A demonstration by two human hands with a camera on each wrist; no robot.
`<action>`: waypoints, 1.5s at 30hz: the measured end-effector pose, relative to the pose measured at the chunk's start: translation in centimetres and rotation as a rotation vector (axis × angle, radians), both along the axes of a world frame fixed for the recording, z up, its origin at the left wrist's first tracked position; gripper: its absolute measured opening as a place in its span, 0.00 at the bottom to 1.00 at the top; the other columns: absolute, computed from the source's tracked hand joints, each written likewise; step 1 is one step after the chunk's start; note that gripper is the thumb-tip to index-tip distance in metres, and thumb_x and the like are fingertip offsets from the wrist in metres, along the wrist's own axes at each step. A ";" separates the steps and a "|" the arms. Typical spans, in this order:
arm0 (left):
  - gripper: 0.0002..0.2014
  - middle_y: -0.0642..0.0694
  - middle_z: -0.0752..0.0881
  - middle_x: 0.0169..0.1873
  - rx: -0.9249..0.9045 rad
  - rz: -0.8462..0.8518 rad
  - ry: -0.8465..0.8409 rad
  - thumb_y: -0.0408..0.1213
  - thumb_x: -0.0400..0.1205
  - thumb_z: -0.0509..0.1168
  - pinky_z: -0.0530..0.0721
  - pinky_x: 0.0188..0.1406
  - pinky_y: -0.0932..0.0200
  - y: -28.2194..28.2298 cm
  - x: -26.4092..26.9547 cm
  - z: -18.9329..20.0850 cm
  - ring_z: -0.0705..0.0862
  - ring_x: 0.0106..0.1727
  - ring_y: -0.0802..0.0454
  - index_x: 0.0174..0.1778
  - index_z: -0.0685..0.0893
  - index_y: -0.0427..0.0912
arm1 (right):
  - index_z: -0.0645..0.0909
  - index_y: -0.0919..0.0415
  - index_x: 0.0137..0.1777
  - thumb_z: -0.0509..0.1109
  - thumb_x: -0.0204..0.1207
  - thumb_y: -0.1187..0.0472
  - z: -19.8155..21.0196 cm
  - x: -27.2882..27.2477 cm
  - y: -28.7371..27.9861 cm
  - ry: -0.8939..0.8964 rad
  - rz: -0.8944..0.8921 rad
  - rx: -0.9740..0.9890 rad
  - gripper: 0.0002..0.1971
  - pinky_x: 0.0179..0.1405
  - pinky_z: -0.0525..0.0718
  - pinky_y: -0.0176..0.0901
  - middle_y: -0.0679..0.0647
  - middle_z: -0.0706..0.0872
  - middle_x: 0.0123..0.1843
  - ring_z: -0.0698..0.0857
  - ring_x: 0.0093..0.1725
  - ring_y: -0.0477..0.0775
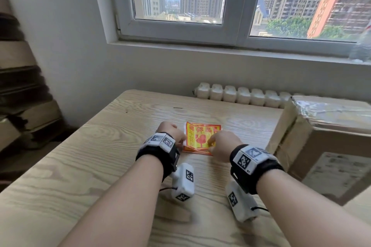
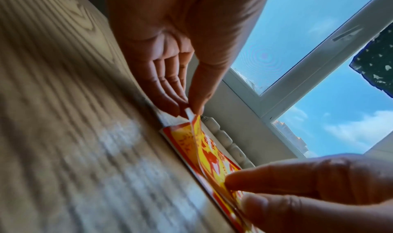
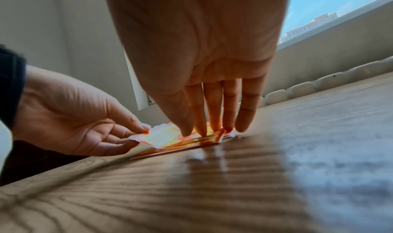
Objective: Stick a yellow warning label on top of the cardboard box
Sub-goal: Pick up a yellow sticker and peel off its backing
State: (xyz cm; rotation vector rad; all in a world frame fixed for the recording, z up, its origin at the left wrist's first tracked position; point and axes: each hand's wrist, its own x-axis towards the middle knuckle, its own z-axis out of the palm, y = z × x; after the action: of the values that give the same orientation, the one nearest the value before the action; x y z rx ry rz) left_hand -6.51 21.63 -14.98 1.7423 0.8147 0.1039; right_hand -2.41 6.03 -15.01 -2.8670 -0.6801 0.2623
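At centre frame of the head view, on a wooden table (image 1: pixel 84 158) below a window (image 1: pixel 230 2), a person is peeling a yellow-and-red label (image 1: pixel 200 139) from what looks like a thin stack or backing sheet lying flat. The left hand (image 1: pixel 170 133) is pinching the label's lifted white corner between thumb and fingertips (image 2: pixel 180 108), curling the sheet upward. The right hand (image 1: pixel 220 144) is pressing down on the opposite edge, its fingers (image 3: pixel 214 119) held close together and nearly straight, pinning the sheets to the table.

Toward the right edge of the head view, the box (image 1: pixel 325 138) is sitting on the table, well apart from the label, its taped top bare of any sticker. A white radiator (image 1: pixel 241 96) is running along the wall behind, and flattened cartons (image 1: pixel 18 78) are leaning at the left edge.

Sticking has not yet begun. Judging from the curl, the thin label is likely to fold onto its own adhesive or tear if the pinch is pulling too steeply; the right fingers may also be trapping the label's far edge, so that backing lifts with it.
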 end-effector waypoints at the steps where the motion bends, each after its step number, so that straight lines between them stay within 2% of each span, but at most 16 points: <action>1: 0.16 0.34 0.86 0.43 -0.043 -0.005 -0.008 0.21 0.73 0.71 0.88 0.54 0.46 -0.2 -0.4 0.2 0.90 0.46 0.40 0.53 0.79 0.39 | 0.87 0.57 0.62 0.65 0.76 0.59 0.3 -0.2 -0.2 0.011 0.002 0.017 0.17 0.63 0.82 0.46 0.56 0.86 0.66 0.84 0.66 0.59; 4: 0.14 0.36 0.82 0.32 -0.125 -0.026 -0.062 0.17 0.75 0.68 0.83 0.33 0.55 -0.5 -1.8 1.4 0.81 0.30 0.46 0.53 0.79 0.36 | 0.85 0.54 0.66 0.66 0.77 0.57 2.1 -1.4 -1.2 -0.016 0.010 0.105 0.18 0.65 0.79 0.44 0.54 0.85 0.69 0.82 0.68 0.56; 8: 0.13 0.39 0.82 0.30 -0.174 -0.032 -0.148 0.20 0.76 0.68 0.84 0.20 0.65 -1.6 -3.8 3.9 0.79 0.27 0.50 0.53 0.78 0.36 | 0.91 0.55 0.54 0.69 0.76 0.52 5.3 -3.7 -1.6 -0.103 0.064 0.331 0.13 0.54 0.84 0.45 0.53 0.93 0.54 0.88 0.55 0.55; 11: 0.15 0.36 0.85 0.36 -0.216 -0.064 -0.246 0.21 0.76 0.70 0.86 0.24 0.64 -2.9 -5.6 5.7 0.82 0.30 0.48 0.56 0.80 0.36 | 0.91 0.58 0.51 0.75 0.70 0.46 7.0 -5.7 -2.0 -0.089 0.098 0.482 0.18 0.55 0.87 0.51 0.53 0.94 0.51 0.90 0.51 0.52; 14: 0.18 0.33 0.89 0.47 -0.211 -0.117 -0.291 0.23 0.74 0.73 0.89 0.37 0.61 -4.2 -7.5 7.0 0.88 0.38 0.47 0.59 0.81 0.36 | 0.90 0.58 0.53 0.77 0.67 0.45 7.7 -7.5 -2.8 -0.076 0.092 0.514 0.20 0.54 0.88 0.47 0.51 0.93 0.50 0.90 0.49 0.49; 17: 0.18 0.34 0.91 0.52 -0.207 -0.147 -0.334 0.24 0.75 0.72 0.89 0.46 0.59 -5.5 -9.1 7.6 0.90 0.44 0.46 0.60 0.82 0.35 | 0.89 0.58 0.52 0.78 0.67 0.47 7.9 -8.7 -3.9 -0.079 0.044 0.568 0.18 0.50 0.86 0.42 0.50 0.91 0.46 0.88 0.48 0.49; 24: 0.15 0.40 0.89 0.50 -0.190 -0.258 -0.320 0.24 0.79 0.69 0.88 0.47 0.61 -7.4 -11.1 8.5 0.88 0.50 0.47 0.61 0.82 0.38 | 0.91 0.58 0.45 0.78 0.69 0.52 8.5 -10.2 -5.9 -0.027 -0.004 0.659 0.10 0.45 0.88 0.44 0.52 0.91 0.41 0.89 0.43 0.50; 27: 0.13 0.41 0.86 0.44 -0.194 -0.258 -0.312 0.21 0.80 0.64 0.89 0.37 0.62 -7.8 -11.0 8.6 0.87 0.43 0.48 0.57 0.79 0.39 | 0.89 0.55 0.37 0.76 0.70 0.57 8.7 -10.1 -6.5 -0.036 -0.046 0.678 0.04 0.49 0.90 0.53 0.54 0.92 0.41 0.90 0.43 0.54; 30: 0.09 0.41 0.82 0.40 -0.131 -0.215 -0.253 0.20 0.80 0.62 0.88 0.33 0.56 -7.4 -10.6 7.7 0.85 0.39 0.48 0.48 0.76 0.39 | 0.81 0.48 0.25 0.75 0.68 0.58 8.8 -9.8 -7.3 -0.067 -0.108 0.704 0.12 0.50 0.90 0.58 0.55 0.91 0.38 0.90 0.44 0.57; 34: 0.17 0.36 0.82 0.44 0.000 -0.107 -0.149 0.17 0.79 0.58 0.88 0.28 0.53 -5.9 -10.2 5.5 0.84 0.39 0.42 0.31 0.80 0.41 | 0.82 0.49 0.26 0.73 0.69 0.58 8.7 -9.5 -8.4 -0.075 -0.147 0.753 0.10 0.51 0.89 0.59 0.57 0.92 0.41 0.90 0.46 0.58; 36: 0.19 0.34 0.84 0.48 0.069 -0.065 -0.073 0.18 0.79 0.59 0.90 0.37 0.49 -5.2 -10.1 4.2 0.83 0.42 0.40 0.28 0.83 0.42 | 0.82 0.49 0.27 0.72 0.69 0.59 8.4 -9.2 -8.6 -0.074 -0.157 0.765 0.10 0.52 0.89 0.59 0.58 0.93 0.43 0.90 0.48 0.59; 38: 0.14 0.33 0.89 0.54 0.161 -0.052 -0.006 0.20 0.77 0.61 0.89 0.52 0.46 -4.5 -10.0 2.8 0.84 0.45 0.43 0.36 0.90 0.39 | 0.81 0.50 0.27 0.72 0.69 0.59 8.2 -8.9 -8.7 -0.073 -0.164 0.769 0.10 0.52 0.89 0.59 0.59 0.93 0.43 0.91 0.48 0.59; 40: 0.13 0.34 0.90 0.57 0.243 -0.061 0.071 0.25 0.76 0.65 0.88 0.57 0.50 -3.9 -9.8 1.7 0.84 0.45 0.47 0.53 0.90 0.33 | 0.82 0.51 0.28 0.71 0.70 0.60 8.0 -8.7 -8.6 -0.066 -0.169 0.777 0.09 0.51 0.90 0.59 0.59 0.92 0.43 0.91 0.47 0.59; 41: 0.15 0.35 0.90 0.57 0.288 -0.074 0.107 0.27 0.75 0.67 0.88 0.57 0.50 -3.6 -9.6 1.2 0.85 0.45 0.47 0.57 0.89 0.33 | 0.82 0.52 0.30 0.71 0.71 0.61 7.9 -8.6 -8.6 -0.060 -0.170 0.779 0.09 0.51 0.90 0.59 0.59 0.92 0.43 0.91 0.47 0.59; 43: 0.17 0.35 0.91 0.54 0.355 -0.125 0.198 0.32 0.70 0.71 0.88 0.56 0.49 -3.0 -9.0 0.4 0.90 0.50 0.44 0.55 0.90 0.34 | 0.85 0.55 0.33 0.71 0.72 0.61 7.8 -8.5 -8.6 -0.051 -0.165 0.773 0.07 0.52 0.90 0.58 0.59 0.92 0.44 0.91 0.47 0.59; 45: 0.19 0.39 0.93 0.47 0.423 -0.180 0.309 0.38 0.59 0.74 0.89 0.55 0.49 -2.2 -8.1 -0.7 0.92 0.50 0.44 0.46 0.93 0.40 | 0.89 0.59 0.38 0.71 0.71 0.60 7.8 -8.5 -8.5 -0.057 -0.159 0.765 0.06 0.52 0.90 0.59 0.59 0.92 0.44 0.90 0.48 0.59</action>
State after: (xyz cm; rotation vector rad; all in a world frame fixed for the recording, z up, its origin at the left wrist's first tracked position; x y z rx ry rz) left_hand -14.59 19.48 -15.66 2.2617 0.8984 -0.1268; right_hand -10.95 -2.52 -7.25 -2.1762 -0.4269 -0.0937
